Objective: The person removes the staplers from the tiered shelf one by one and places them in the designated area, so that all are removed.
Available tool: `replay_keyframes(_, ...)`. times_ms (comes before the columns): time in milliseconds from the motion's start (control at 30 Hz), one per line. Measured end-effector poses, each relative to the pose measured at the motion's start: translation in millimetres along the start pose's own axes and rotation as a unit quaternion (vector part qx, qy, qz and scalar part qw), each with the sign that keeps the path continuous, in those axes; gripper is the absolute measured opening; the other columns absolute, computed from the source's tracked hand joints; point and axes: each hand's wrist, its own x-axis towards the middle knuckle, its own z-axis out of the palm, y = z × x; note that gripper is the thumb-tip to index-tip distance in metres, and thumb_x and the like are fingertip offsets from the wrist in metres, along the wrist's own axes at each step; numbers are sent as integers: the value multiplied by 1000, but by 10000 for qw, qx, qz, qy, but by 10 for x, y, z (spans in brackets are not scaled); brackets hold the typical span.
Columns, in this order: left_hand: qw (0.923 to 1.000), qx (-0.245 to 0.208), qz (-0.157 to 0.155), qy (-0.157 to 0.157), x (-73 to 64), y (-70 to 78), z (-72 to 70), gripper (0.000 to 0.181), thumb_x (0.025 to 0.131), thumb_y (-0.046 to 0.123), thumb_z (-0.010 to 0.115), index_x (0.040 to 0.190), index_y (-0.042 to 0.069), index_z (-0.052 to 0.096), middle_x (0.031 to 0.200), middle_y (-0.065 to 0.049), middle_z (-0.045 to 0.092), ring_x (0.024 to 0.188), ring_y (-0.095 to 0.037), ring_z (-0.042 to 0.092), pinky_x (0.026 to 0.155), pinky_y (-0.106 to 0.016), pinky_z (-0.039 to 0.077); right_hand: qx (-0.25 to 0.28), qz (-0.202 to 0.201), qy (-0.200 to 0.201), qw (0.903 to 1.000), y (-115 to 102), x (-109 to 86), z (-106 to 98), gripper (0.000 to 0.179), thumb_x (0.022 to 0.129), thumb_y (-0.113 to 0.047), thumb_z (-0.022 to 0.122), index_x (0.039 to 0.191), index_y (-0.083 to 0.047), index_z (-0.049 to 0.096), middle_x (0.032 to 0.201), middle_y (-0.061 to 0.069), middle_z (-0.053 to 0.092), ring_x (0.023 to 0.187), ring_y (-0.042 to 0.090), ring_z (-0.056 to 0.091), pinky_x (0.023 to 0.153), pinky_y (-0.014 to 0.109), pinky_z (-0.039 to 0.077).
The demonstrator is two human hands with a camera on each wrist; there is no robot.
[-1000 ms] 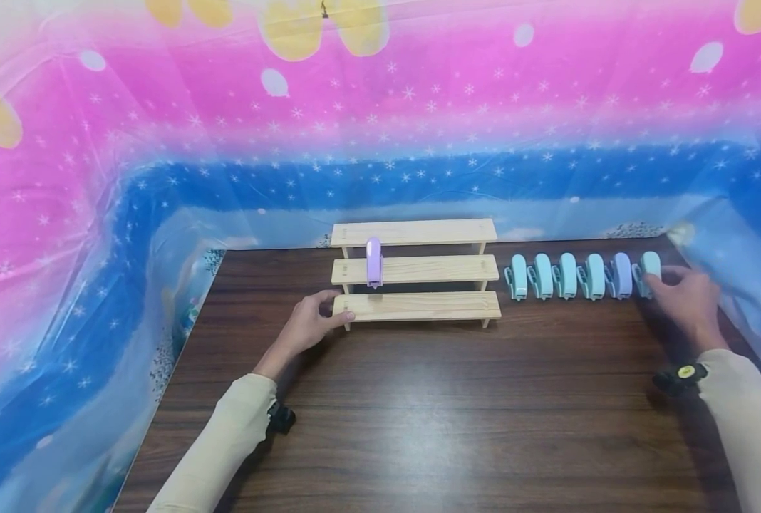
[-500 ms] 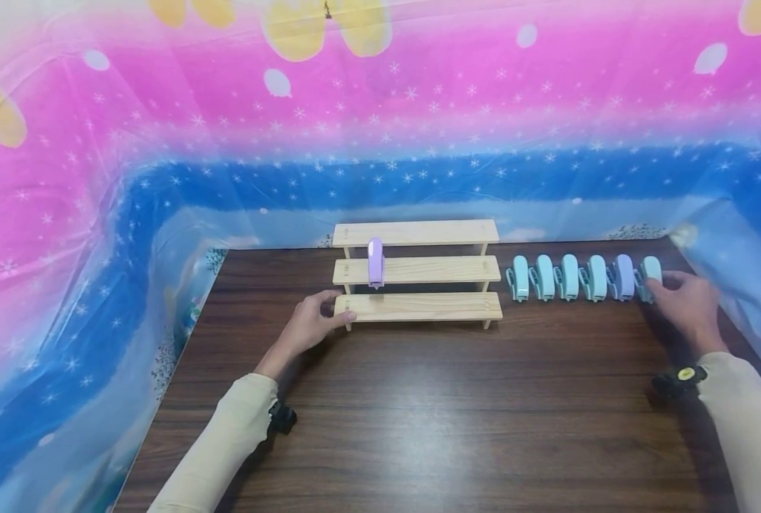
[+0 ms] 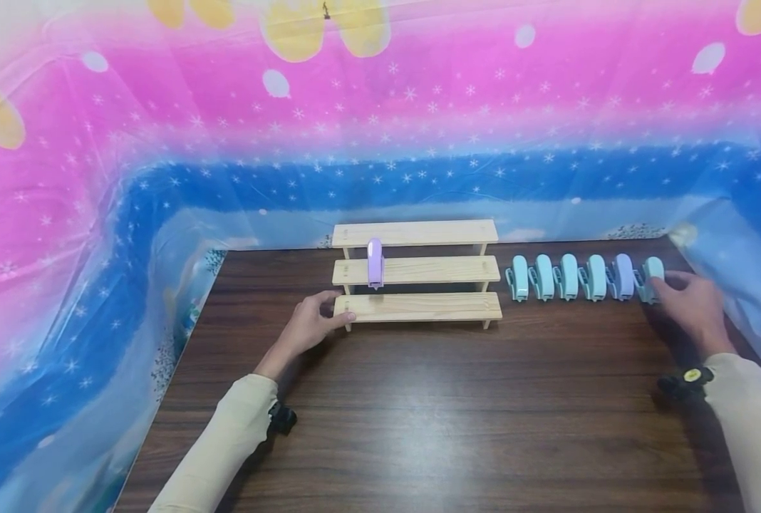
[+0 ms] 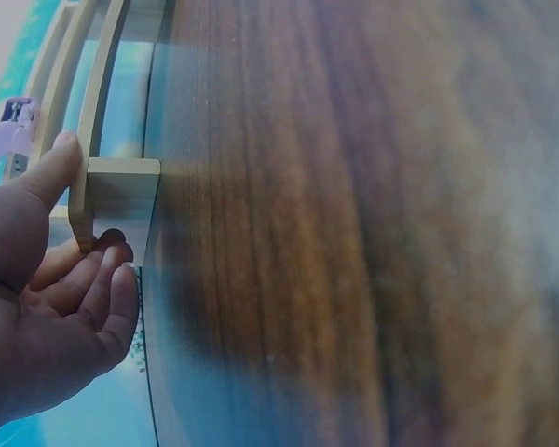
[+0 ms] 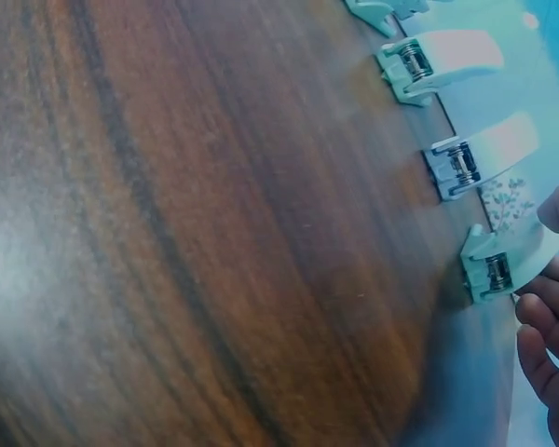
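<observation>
At the right end of a row on the table, my right hand (image 3: pixel 693 305) pinches a teal stapler-like tool (image 3: pixel 653 276) by its rounded body. Its sprung hinge faces the right wrist camera, and the tool (image 5: pixel 498 265) stands upright. Thumb and fingers of my left hand (image 3: pixel 310 324) hold the left end of the lowest board of a pale wooden three-step rack (image 3: pixel 425 307). On the rack's middle step, near the left, stands a lilac stapler-like tool (image 3: pixel 375 263), apart from my left hand. The exact kind of these tools is unclear.
Left of the held tool stand a purple stapler-like tool (image 3: pixel 622 276) and several teal ones (image 3: pixel 568 276) in a line, right of the rack. A patterned pink and blue cloth (image 3: pixel 419 178) hangs behind the dark wooden table (image 3: pixel 412 413).
My right hand and the teal tool have shifted slightly towards the front and right, widening the gap to the purple one. The left hand keeps its hold on the rack.
</observation>
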Motion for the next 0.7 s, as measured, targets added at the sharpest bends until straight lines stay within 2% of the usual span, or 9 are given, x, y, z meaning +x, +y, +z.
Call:
replay_keyframes(133, 10000, -8, 1, -6, 2, -4, 2, 73, 93, 46, 75, 148, 5, 52, 131, -19, 65, 110, -30, 65, 84, -43, 55, 88, 117, 254, 9996, -77, -26, -67, 76, 102, -55, 47, 148, 7, 47, 140, 38, 51, 129, 54, 45, 96, 65, 39)
replay_keyframes(200, 10000, -7, 6, -5, 3, -6, 1, 73, 93, 46, 75, 148, 4, 52, 130, -19, 66, 110, -30, 65, 84, -43, 55, 171, 139, 362, 9991, -128, -41, -111, 75, 101, -54, 49, 149, 3, 48, 140, 35, 53, 126, 50, 49, 88, 52, 45)
replay_keyframes(300, 10000, -24, 20, -6, 3, -9, 2, 73, 93, 45, 75, 148, 4, 52, 129, -18, 67, 109, -29, 65, 84, -42, 55, 357, 178, 473, 9981, -218, -66, -164, 73, 99, -56, 53, 150, -3, 49, 137, 29, 57, 116, 36, 55, 76, 31, 46)
replay_keyframes(400, 10000, -51, 21, 1, 4, -5, -1, 73, 92, 44, 76, 147, 3, 52, 128, -18, 67, 108, -29, 66, 83, -41, 55, 500, 102, 479, 9975, -332, -70, -212, 72, 98, -57, 56, 151, -9, 50, 135, 24, 59, 108, 26, 55, 71, 21, 43)
replay_keyframes(500, 10000, -60, 4, -5, 0, 8, -5, 72, 93, 43, 76, 147, 3, 52, 128, -17, 67, 108, -28, 66, 82, -40, 55, 467, -44, 387, 9981, -475, -71, -247, 72, 98, -60, 56, 153, -14, 50, 141, 24, 57, 114, 29, 55, 77, 22, 44)
replay_keyframes(533, 10000, -60, 1, -9, -3, 14, -7, 71, 93, 43, 76, 147, 3, 52, 128, -17, 67, 107, -28, 66, 82, -40, 55, 433, -151, 386, 9982, -530, -75, -252, 72, 98, -60, 55, 153, -14, 49, 144, 25, 55, 120, 33, 53, 82, 27, 44)
replay_keyframes(633, 10000, -55, -5, -13, -8, 28, -8, 70, 93, 41, 76, 147, 3, 53, 129, -18, 67, 104, -28, 66, 79, -39, 55, 411, -439, 513, 9969, -684, -108, -231, 69, 98, -59, 57, 151, -15, 52, 147, 24, 54, 127, 37, 50, 89, 29, 41)
replay_keyframes(700, 10000, -31, 2, -14, -7, 34, -6, 69, 94, 41, 76, 147, 3, 53, 130, -18, 66, 103, -26, 65, 78, -37, 54, 430, -673, 718, 9942, -774, -138, -199, 65, 98, -55, 60, 147, -12, 57, 143, 23, 57, 121, 28, 54, 88, 26, 40)
